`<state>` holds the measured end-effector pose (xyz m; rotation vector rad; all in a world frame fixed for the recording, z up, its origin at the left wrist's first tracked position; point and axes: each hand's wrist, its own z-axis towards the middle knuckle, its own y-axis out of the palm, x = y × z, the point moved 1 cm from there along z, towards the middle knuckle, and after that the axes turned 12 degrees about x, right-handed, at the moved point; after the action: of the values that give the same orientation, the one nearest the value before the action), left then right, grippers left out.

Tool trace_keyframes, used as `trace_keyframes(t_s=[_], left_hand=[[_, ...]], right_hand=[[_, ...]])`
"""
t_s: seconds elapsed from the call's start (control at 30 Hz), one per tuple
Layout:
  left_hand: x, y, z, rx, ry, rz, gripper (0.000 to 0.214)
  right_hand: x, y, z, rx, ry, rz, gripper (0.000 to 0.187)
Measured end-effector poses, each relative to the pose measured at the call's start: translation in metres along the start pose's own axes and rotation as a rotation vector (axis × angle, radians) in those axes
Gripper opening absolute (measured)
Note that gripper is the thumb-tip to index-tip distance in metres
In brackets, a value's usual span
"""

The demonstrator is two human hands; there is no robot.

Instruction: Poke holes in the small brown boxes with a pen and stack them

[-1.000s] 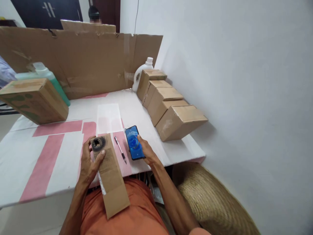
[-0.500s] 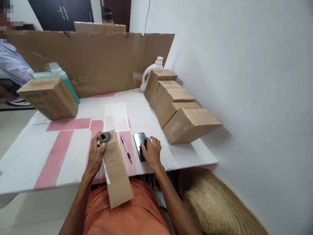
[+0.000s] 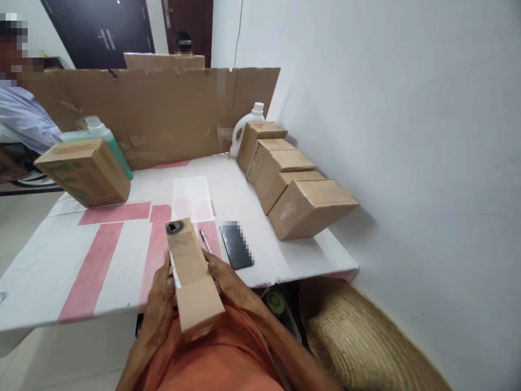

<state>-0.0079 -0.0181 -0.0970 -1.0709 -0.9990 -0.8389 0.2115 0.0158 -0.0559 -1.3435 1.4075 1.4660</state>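
Between my two hands is a long, narrow cardboard box (image 3: 195, 282), its far end on the table side and its near end over my lap. A dark-ringed hole shows at the far end of its top. My left hand (image 3: 161, 293) is closed along the left side, beside a torn white strip. On the right side my right hand (image 3: 226, 277) grips the box, its fingers partly hidden. Just beyond that hand lies a pen (image 3: 205, 240), partly covered. A black smartphone (image 3: 236, 247) rests flat to the right of the pen.
A row of cardboard boxes (image 3: 311, 209) stands along the right, with a white jug (image 3: 243, 127) behind. At left are another carton (image 3: 87, 174) and a green-liquid jug (image 3: 118, 146). A cardboard partition (image 3: 163, 117) closes the back. A straw hat (image 3: 362, 336) sits low right. A person (image 3: 24, 114) is at far left.
My right hand has left the smartphone and taken hold of the box's right side. My left hand has slid from the holed end down toward the middle of the box.
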Motion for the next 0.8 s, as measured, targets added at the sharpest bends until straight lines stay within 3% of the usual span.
trace_keyframes(t_s=[0.1, 0.2, 0.37, 0.47, 0.53, 0.63, 0.8], left_hand=[[0.029, -0.027, 0.014, -0.108, -0.024, 0.065, 0.071], [0.037, -0.039, 0.023, -0.081, -0.051, 0.078, 0.081], [0.001, -0.033, 0.031, 0.033, -0.175, 0.151, 0.094], [-0.013, -0.023, 0.031, 0.172, -0.133, -0.008, 0.096], [-0.013, -0.013, 0.03, 0.166, -0.084, -0.108, 0.097], [-0.006, 0.004, 0.03, 0.102, -0.119, -0.041, 0.093], [-0.004, 0.006, 0.036, 0.132, -0.179, 0.167, 0.098]], right_hand=[[-0.029, -0.003, 0.011, -0.07, -0.098, -0.236, 0.083], [-0.037, 0.001, 0.022, -0.112, -0.125, -0.373, 0.084], [-0.017, 0.002, 0.031, -0.07, -0.084, -0.515, 0.083], [-0.008, -0.005, 0.04, -0.044, -0.097, -0.486, 0.079], [-0.004, -0.006, 0.053, -0.025, -0.126, -0.456, 0.104], [0.005, 0.0, 0.082, -0.061, -0.172, -0.469, 0.145], [0.011, 0.013, 0.11, -0.125, -0.189, -0.596, 0.158]])
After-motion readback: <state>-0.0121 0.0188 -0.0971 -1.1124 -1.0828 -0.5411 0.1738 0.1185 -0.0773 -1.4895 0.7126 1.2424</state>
